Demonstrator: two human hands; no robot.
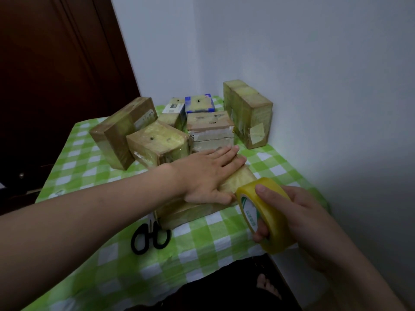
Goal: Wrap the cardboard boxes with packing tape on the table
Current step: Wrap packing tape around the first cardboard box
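A flat cardboard box (pixel 190 213), partly covered in yellowish tape, lies near the table's front edge. My left hand (pixel 206 173) presses flat on its top with straight fingers. At the box's right end, my right hand (pixel 298 218) grips a yellow roll of packing tape (pixel 267 216), thumb on the outer rim and fingers through the core. The roll touches the box's right end. Much of the box is hidden under my left hand.
Black scissors (pixel 149 237) lie by the box's front left corner. Several taped boxes (pixel 157 142) crowd the back of the green-checked table (pixel 202 248), a tall one (pixel 249 113) against the right wall. A dark wooden door stands at left.
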